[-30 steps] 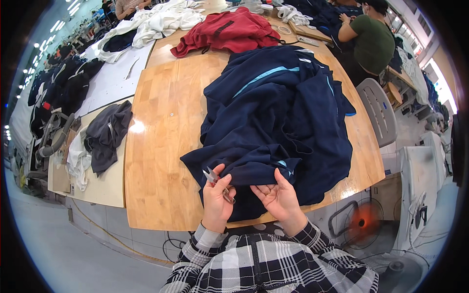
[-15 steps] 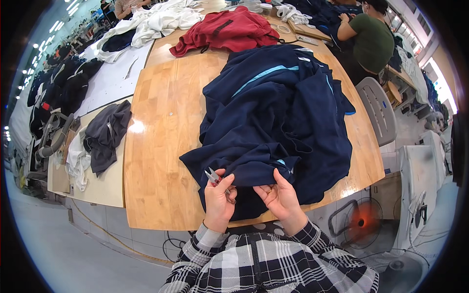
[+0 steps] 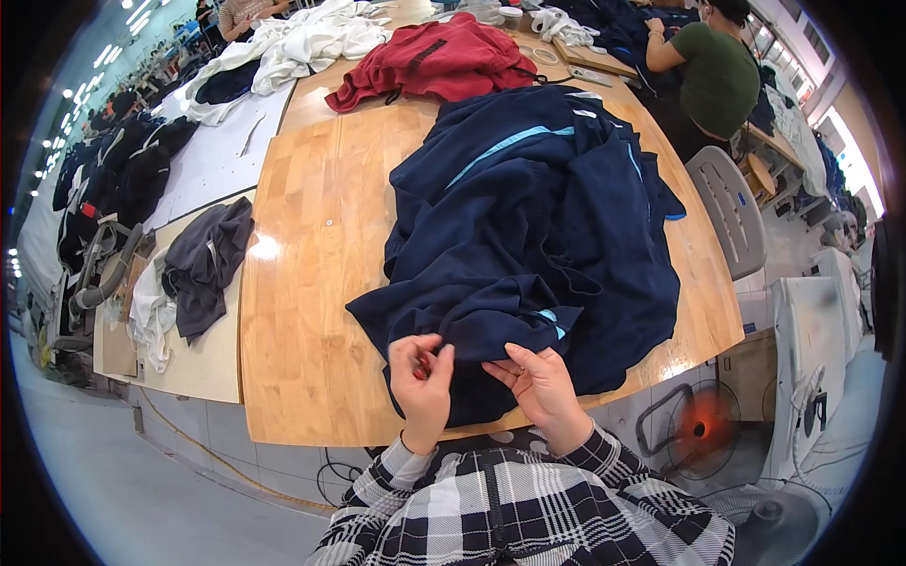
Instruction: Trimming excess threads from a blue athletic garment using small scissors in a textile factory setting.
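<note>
A navy garment (image 3: 481, 217) with light blue trim lies rumpled over the near part of the table. My left hand (image 3: 421, 396) is closed around small red-handled thread snips (image 3: 425, 362), held against the garment's near edge. Their blades are hidden behind the fingers and cloth. To the right, my right hand (image 3: 545, 385) pinches the same near edge between thumb and fingers. Just beyond its thumb, a bit of light blue trim (image 3: 553, 321) shows on the fold.
A red garment (image 3: 434, 58) and white cloth (image 3: 302, 42) lie farther back on the wooden table (image 3: 302, 283). Grey cloth (image 3: 212, 264) sits on a side table at left. A grey chair (image 3: 727, 212), a fan (image 3: 700, 429) and a co-worker (image 3: 713, 80) are at right.
My left hand has turned, so the snips' blades no longer show. My right thumb has shifted left along the edge, and more of the light blue trim is visible.
</note>
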The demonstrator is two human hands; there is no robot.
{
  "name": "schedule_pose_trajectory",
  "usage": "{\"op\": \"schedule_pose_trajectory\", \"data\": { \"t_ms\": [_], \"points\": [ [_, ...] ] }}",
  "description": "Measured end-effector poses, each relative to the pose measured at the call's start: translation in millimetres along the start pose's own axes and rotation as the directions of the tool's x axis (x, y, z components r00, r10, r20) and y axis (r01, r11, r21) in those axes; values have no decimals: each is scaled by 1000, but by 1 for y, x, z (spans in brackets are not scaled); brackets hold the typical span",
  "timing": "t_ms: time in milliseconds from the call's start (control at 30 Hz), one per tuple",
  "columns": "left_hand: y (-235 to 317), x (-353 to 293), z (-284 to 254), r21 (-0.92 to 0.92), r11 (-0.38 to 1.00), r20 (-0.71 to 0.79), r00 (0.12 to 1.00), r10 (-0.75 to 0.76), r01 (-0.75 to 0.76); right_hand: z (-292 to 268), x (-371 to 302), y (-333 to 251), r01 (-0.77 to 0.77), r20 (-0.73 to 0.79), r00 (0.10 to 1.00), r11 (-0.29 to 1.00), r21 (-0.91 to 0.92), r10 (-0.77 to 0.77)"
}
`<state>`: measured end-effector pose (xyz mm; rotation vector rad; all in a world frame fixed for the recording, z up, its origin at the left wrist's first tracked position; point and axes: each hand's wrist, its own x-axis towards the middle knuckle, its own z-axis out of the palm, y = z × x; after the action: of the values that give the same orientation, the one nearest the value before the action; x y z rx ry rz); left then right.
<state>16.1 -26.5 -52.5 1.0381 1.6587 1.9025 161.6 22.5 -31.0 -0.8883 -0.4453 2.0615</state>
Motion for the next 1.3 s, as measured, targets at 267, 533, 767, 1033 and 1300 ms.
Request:
{"op": "schedule_pose_trajectory", "data": {
  "t_ms": [267,533,767,1033,1300],
  "points": [
    [8,3,8,239,852,371,854,363,-466,4,-5,-2,62,73,996,985,-163,-51],
    [3,13,0,-177,911,399,873,-279,372,-2,-2,-3,23,48,999,994,-106,-18],
    [5,12,-6,-154,936,422,878,-227,316,-2,-1,-5,16,32,999,996,-86,-14],
    [6,8,14,77,983,394,911,122,-165,-9,-3,4,87,43,996,990,-111,-83],
    [12,16,10,-20,925,494,808,-320,379,-6,-14,21,683,177,690,550,-481,-702]
  ]
}}
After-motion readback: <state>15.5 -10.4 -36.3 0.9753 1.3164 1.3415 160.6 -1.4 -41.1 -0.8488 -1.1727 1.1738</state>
